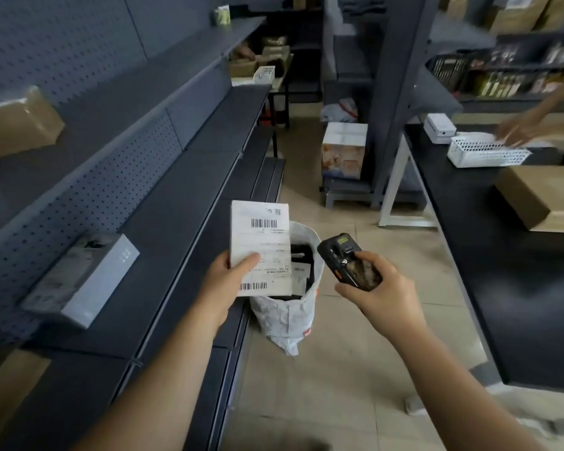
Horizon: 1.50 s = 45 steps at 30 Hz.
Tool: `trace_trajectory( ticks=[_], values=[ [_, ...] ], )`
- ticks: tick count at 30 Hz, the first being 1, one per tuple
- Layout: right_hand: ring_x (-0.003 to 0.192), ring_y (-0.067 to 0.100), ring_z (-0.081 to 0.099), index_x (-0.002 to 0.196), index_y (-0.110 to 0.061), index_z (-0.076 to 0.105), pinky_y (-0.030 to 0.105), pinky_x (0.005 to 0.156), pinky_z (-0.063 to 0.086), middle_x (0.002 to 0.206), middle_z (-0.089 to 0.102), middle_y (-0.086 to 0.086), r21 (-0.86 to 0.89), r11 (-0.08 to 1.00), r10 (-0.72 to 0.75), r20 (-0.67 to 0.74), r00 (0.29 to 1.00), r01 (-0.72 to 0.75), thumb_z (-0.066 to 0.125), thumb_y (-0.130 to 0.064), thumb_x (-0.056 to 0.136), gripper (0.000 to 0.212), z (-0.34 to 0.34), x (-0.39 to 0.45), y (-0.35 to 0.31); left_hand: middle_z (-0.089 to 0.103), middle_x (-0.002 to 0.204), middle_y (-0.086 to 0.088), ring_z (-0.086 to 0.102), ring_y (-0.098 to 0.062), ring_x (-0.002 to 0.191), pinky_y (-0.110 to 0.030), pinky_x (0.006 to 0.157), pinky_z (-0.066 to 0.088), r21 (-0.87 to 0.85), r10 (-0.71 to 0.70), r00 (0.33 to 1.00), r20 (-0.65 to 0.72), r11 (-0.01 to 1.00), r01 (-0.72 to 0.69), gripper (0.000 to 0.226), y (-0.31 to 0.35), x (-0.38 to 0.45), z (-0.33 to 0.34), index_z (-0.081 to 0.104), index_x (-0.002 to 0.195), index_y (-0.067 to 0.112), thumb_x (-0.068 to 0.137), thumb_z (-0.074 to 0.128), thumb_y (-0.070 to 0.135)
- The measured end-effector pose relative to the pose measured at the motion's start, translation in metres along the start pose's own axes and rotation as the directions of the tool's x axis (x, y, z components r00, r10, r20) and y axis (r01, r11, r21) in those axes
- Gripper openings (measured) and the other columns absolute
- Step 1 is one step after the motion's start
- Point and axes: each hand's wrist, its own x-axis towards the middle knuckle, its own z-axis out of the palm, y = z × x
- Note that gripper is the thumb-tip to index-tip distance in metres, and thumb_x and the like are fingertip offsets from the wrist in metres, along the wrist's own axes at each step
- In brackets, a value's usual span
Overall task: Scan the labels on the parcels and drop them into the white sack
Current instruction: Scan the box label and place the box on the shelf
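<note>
1. Your left hand (pixel 223 281), at lower centre of the frame, grips a flat white rectangular parcel (pixel 259 247) by its lower left corner, with the thumb pressed on the label face. The parcel stands upright, its printed shipping label (pixel 263 242) turned toward you, one barcode near the top and another near the bottom.
2. Your right hand (pixel 376 292), just right of centre, has its fingers (pixel 347 291) curled round a black handheld scanner (pixel 347 260) with a small screen. Its top end points up and left toward the parcel, from which it is apart.
3. The crumpled white plastic sack (pixel 288 315) stands open on the tiled floor (pixel 355 369), directly behind and below the parcel, beside the dark grey shelving (pixel 183 203). Dark items and a labelled parcel already lie inside.
4. A grey-and-white box (pixel 82 279) lies on the shelf at left, likely still to be scanned.
5. At upper right, another person's hand (pixel 521 130) reaches over a white mesh basket (pixel 487 153) on the black surface (pixel 502 255).
6. Judged step: scanning, with the drop not yet made. The next move calls for aiming the scanner squarely at a barcode, then lowering the parcel over the sack's mouth and loosening your left fingers.
</note>
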Motion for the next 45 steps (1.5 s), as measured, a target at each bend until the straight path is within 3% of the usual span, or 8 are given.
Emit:
trace_trajectory(
  ticks=[6, 10, 15, 22, 29, 34, 40, 45],
  values=[
    [0.099, 0.009, 0.06, 0.121, -0.039, 0.061, 0.032, 0.086, 0.052, 0.105, 0.059, -0.019, 0.018, 0.997, 0.074, 0.049, 0.996, -0.074, 0.087, -0.036, 0.066, 0.061, 0.022, 0.068, 0.023, 0.075, 0.105, -0.001, 0.072, -0.02, 0.096, -0.042, 0.087, 0.057, 0.016, -0.088, 0.996, -0.004, 0.996, 0.088, 0.02, -0.004, 0.077, 0.023, 0.067, 0.11, 0.02, 0.09, 0.069, 0.023],
    [0.097, 0.008, 0.061, 0.12, -0.041, 0.061, 0.033, 0.086, 0.053, 0.105, 0.059, -0.02, 0.013, 0.989, 0.144, 0.063, 0.988, -0.145, 0.088, -0.036, 0.066, 0.06, 0.042, 0.103, 0.04, 0.075, 0.098, 0.001, 0.072, -0.016, 0.087, -0.025, 0.063, 0.057, 0.051, -0.145, 0.989, 0.0, 0.988, 0.145, 0.012, -0.027, 0.125, 0.029, 0.067, 0.105, 0.02, 0.092, 0.066, 0.021],
    [0.098, 0.011, 0.061, 0.122, -0.037, 0.062, 0.035, 0.086, 0.053, 0.102, 0.057, -0.021, -0.036, 0.975, 0.222, 0.055, 0.974, -0.22, 0.088, -0.037, 0.065, 0.062, 0.076, 0.146, 0.06, 0.074, 0.11, -0.003, 0.071, -0.021, 0.098, -0.041, 0.086, 0.057, 0.112, -0.276, 0.959, 0.07, 0.957, 0.267, 0.026, -0.067, 0.187, 0.028, 0.065, 0.118, 0.017, 0.093, 0.067, 0.024],
    [0.097, 0.008, 0.059, 0.123, -0.036, 0.062, 0.028, 0.082, 0.049, 0.105, 0.058, -0.018, -0.114, 0.942, 0.322, 0.054, 0.945, -0.315, 0.087, -0.037, 0.067, 0.061, 0.134, 0.204, 0.087, 0.072, 0.11, -0.001, 0.07, -0.017, 0.097, -0.027, 0.071, 0.054, 0.191, -0.376, 0.92, 0.107, 0.916, 0.352, 0.032, -0.105, 0.28, 0.027, 0.061, 0.122, 0.015, 0.093, 0.066, 0.027],
    [0.1, 0.009, 0.061, 0.123, -0.035, 0.062, 0.03, 0.086, 0.052, 0.106, 0.058, -0.02, -0.123, 0.908, 0.409, 0.06, 0.91, -0.4, 0.086, -0.038, 0.067, 0.062, 0.179, 0.246, 0.125, 0.068, 0.117, 0.003, 0.064, -0.02, 0.108, -0.04, 0.097, 0.05, 0.344, -0.435, 0.884, 0.172, 0.867, 0.36, 0.028, -0.149, 0.35, 0.028, 0.058, 0.118, 0.025, 0.092, 0.068, 0.027],
    [0.101, 0.011, 0.061, 0.124, -0.033, 0.063, 0.029, 0.089, 0.049, 0.106, 0.06, -0.016, -0.141, 0.9, 0.427, 0.094, 0.899, -0.413, 0.086, -0.037, 0.066, 0.063, 0.198, 0.263, 0.158, 0.068, 0.116, 0.004, 0.064, -0.017, 0.106, -0.029, 0.085, 0.048, 0.435, -0.499, 0.848, 0.176, 0.813, 0.388, 0.036, -0.19, 0.368, 0.035, 0.058, 0.124, 0.022, 0.09, 0.07, 0.026],
    [0.101, 0.008, 0.06, 0.123, -0.035, 0.062, 0.026, 0.089, 0.048, 0.109, 0.061, -0.015, -0.135, 0.888, 0.458, 0.15, 0.876, -0.44, 0.087, -0.036, 0.068, 0.06, 0.214, 0.272, 0.203, 0.06, 0.12, 0.002, 0.06, -0.019, 0.106, -0.027, 0.079, 0.048, 0.591, -0.496, 0.853, 0.163, 0.741, 0.318, 0.059, -0.236, 0.388, 0.05, 0.042, 0.137, 0.017, 0.087, 0.074, 0.017],
    [0.101, 0.005, 0.06, 0.123, -0.036, 0.061, 0.024, 0.089, 0.049, 0.111, 0.061, -0.017, -0.121, 0.889, 0.457, 0.17, 0.873, -0.442, 0.086, -0.037, 0.07, 0.058, 0.215, 0.271, 0.221, 0.055, 0.122, -0.005, 0.058, -0.024, 0.104, -0.035, 0.081, 0.05, 0.823, -0.495, 0.818, 0.294, 0.566, 0.047, 0.064, -0.256, 0.407, 0.049, 0.039, 0.136, 0.024, 0.084, 0.075, 0.016]
  ],
)
